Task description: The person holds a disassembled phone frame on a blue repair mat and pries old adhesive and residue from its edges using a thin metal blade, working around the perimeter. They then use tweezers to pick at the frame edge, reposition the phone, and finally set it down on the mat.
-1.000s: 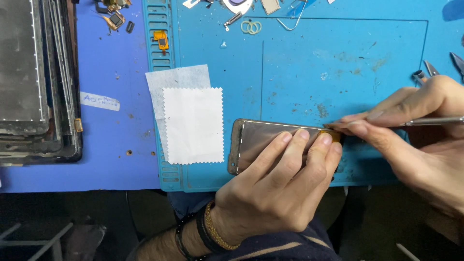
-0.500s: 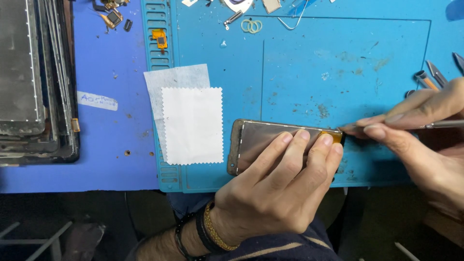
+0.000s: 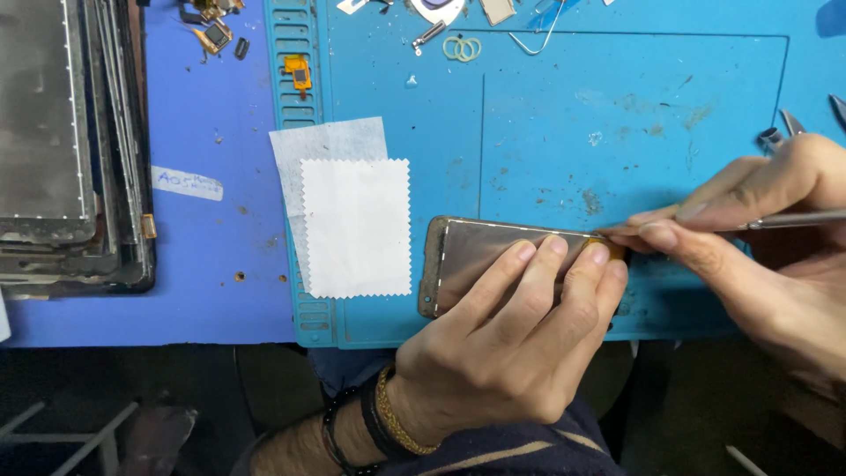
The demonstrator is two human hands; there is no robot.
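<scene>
Phone frame (image 3: 467,256) pinned under left hand (image 3: 502,344) — right hand's (image 3: 758,229) tool (image 3: 793,219) touching its corner.

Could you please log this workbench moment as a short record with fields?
surface: blue work mat on a blue table
left hand: left hand presses fingers flat on a phone frame, pinning it to the mat
right hand: right hand pinches a thin metal tool, tip at the frame's top right corner
beside frame: white pinked-edge cloth over a tissue sheet, to the left
far left: stack of old screen panels
top edge: small parts, rubber rings
</scene>
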